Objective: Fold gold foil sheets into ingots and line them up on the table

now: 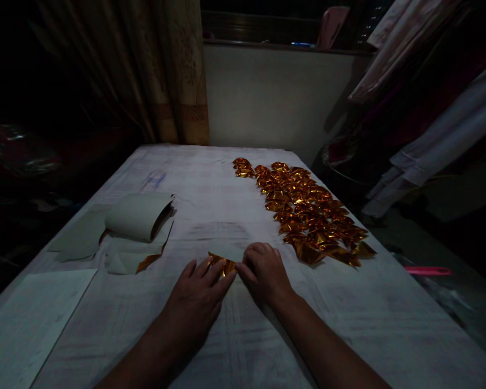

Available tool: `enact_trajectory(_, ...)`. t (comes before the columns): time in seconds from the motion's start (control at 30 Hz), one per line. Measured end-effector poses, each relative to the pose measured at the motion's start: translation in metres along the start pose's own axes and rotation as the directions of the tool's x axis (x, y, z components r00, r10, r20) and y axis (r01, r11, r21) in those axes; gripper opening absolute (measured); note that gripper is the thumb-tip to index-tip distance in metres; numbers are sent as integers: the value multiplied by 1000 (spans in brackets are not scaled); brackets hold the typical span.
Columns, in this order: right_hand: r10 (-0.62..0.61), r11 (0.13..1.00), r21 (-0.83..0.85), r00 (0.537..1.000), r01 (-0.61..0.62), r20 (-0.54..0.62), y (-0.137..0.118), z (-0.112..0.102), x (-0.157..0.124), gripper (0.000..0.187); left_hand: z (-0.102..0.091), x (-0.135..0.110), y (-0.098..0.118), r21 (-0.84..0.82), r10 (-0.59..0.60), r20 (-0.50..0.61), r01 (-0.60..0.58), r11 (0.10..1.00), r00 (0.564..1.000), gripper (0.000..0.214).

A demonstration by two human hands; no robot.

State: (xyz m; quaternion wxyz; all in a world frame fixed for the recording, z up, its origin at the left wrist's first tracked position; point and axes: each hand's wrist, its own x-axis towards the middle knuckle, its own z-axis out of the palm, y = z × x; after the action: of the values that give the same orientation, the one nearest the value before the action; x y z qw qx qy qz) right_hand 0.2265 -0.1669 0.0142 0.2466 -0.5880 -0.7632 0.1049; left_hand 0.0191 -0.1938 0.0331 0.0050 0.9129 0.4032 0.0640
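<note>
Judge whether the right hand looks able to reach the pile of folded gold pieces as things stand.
Probably yes. The right hand rests on the gold sheet, and the pile of folded gold pieces begins just right of it, with only bare tablecloth between.

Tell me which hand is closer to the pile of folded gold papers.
Right. The right hand lies just beside the near end of the pile of folded gold papers; the left hand is further away, beyond the right hand.
</note>
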Motion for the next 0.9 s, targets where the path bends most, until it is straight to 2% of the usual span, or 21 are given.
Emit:
enact_trajectory(0.3, 19, 1000, -3, 1000, -19, -13, -2, 1, -2, 17, -4, 2, 3, -38, -24, -13, 23, 999, 1000, 46)
enact_trajectory(0.43, 28, 999, 37, 1000, -28, -4, 3, 2, -2, 9, -1, 2, 2, -38, -23, -28, 22, 999, 999, 43)
enact_trajectory(0.57, 30, 998, 50, 1000, -30, 2, 7, 1, -3, 11, 2, 2, 1, -32, -26, -50, 25, 999, 998, 41)
enact_trajectory(0.8, -59, 997, 54, 997, 61, -40, 3, 2, -6, 7, -2, 4, 3, -52, -23, -58, 20, 998, 998, 44)
enact_trajectory(0.9, -52, 998, 43, 998, 53, -24, 2, 3, -6, 7, -3, 5, 4, -58, -26, -55, 22, 998, 998, 44)
